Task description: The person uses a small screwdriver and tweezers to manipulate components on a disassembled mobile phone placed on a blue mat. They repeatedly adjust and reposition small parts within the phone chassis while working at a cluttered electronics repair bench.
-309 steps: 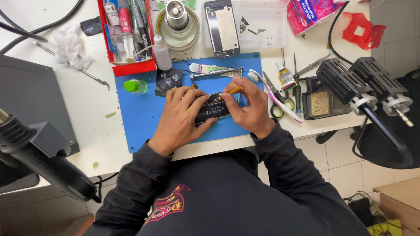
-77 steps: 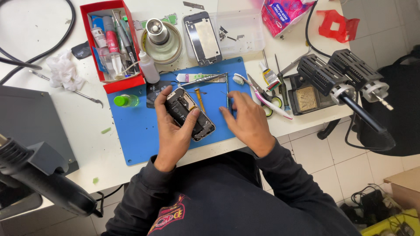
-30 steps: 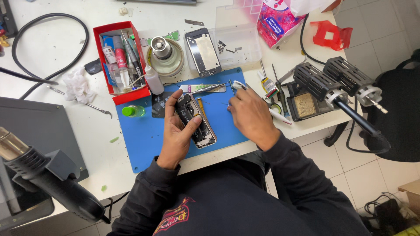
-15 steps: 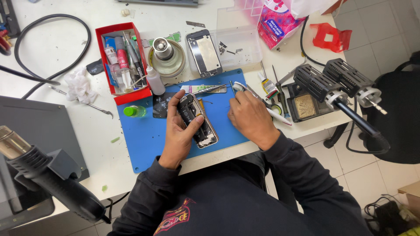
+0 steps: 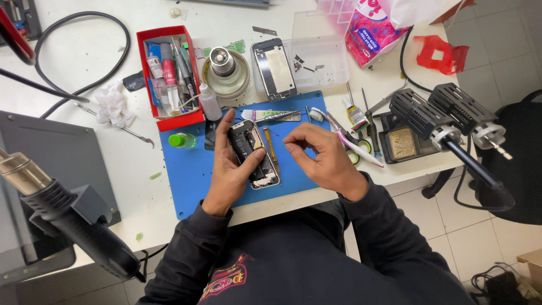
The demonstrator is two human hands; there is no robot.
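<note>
Now left hand [image 5: 231,169] gripping opened phone [image 5: 254,153] — right hand [image 5: 322,158] beside

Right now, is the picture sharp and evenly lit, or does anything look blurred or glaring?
Head view: even, bright light, soft shadows; the opened phone in the left hand is sharp; the heat gun close to the lens looks large and slightly soft.

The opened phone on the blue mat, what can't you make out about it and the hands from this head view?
- Opened black phone: its left edge is hidden under the left hand; internal parts too small to tell.
- Right hand: whether its pinched fingers hold anything is too small to tell.
- Yellow-handled screwdriver on the blue rubber mat: tip too small to make out.
</note>
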